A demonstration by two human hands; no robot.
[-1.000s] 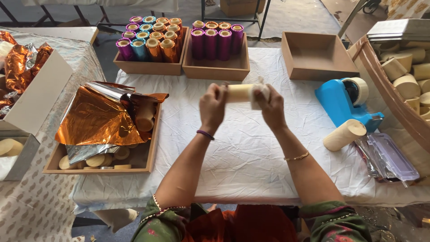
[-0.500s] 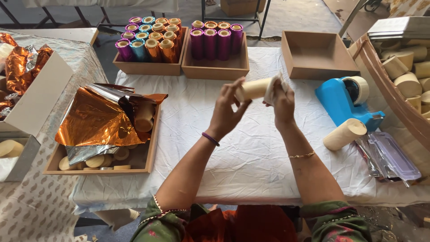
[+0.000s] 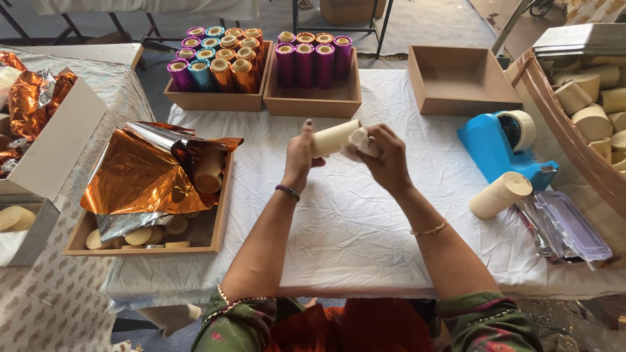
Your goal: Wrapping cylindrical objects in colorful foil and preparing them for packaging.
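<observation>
Cardboard tube [image 3: 334, 138], cream and tilted, sits gripped in our left hand [image 3: 300, 156]; our right hand [image 3: 385, 156] pinches its crumpled paper end [image 3: 360, 142]. Since half a second ago we have lowered it slightly toward 6 o'clock.

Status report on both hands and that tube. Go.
Left hand and right hand both grip cream cardboard tube, raised above white tablecloth. Right hand at its end. Nothing blocking.

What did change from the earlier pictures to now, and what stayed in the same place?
The cream tube was level between both hands at first; it then tilted, its left end rising, and shifted a little to the right. The left hand now holds it from below, and the right hand works at its right end. Both hands kept hold. The foil, the tape dispenser and the loose tube stayed put.
</observation>
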